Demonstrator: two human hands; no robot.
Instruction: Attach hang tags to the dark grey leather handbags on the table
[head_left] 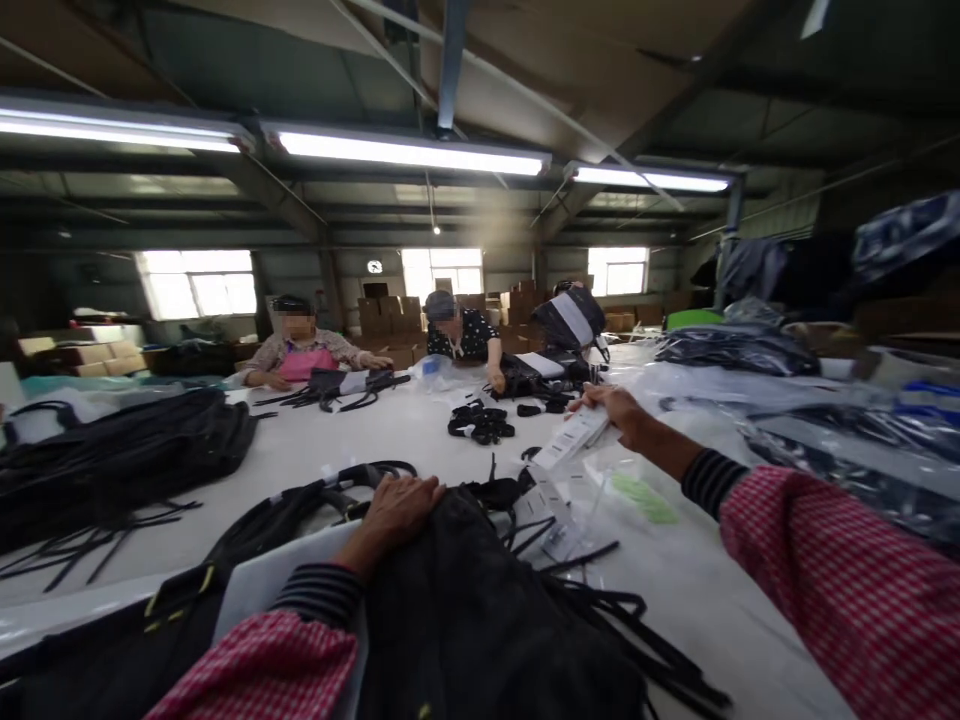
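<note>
My left hand [399, 512] is closed over the upper edge of a black bag [480, 620], which lies right in front of me with its dark straps trailing to the right. My right hand [616, 412] is stretched forward over the table, fingers pinched on a small stack of white printed tags [570, 438]. Below it lie more white tags [541, 500] and clear plastic, beside a light green slip [643, 498]. Bundled black straps [481, 422] sit farther off. A pale sheet [262, 575] lies under my left forearm.
Black bags [127, 455] are piled at the left on the white table [322, 440]. Two people work across the table, one in a pink apron [304, 363], one in a dotted top [471, 338]. Plastic-wrapped dark goods [735, 348] lie at right.
</note>
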